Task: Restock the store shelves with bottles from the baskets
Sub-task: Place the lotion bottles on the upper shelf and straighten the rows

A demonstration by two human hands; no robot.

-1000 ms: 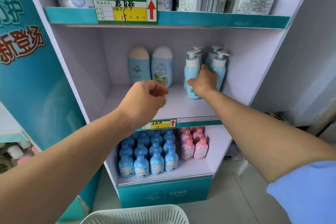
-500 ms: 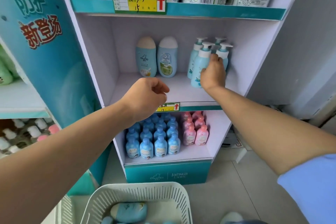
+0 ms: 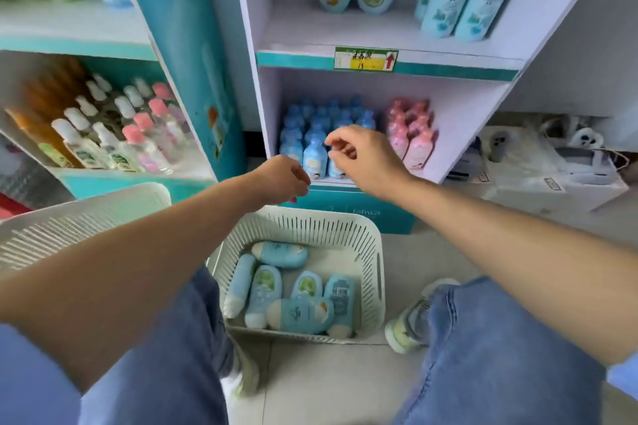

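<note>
Head view: left hand [image 3: 283,179], right hand [image 3: 363,156] loosely curled, empty, over basket [image 3: 345,218] far rim.

Over the basket [image 3: 378,269] of blue bottles [image 3: 283,254], left hand [image 3: 283,179] and right hand [image 3: 362,155] hang loose.

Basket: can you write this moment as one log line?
left grip: empty | right grip: empty | basket: on floor, bottles lying inside

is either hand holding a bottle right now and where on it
Nothing is held. The left hand and right hand are both empty, fingers loosely curled, above the basket of bottles.
</note>
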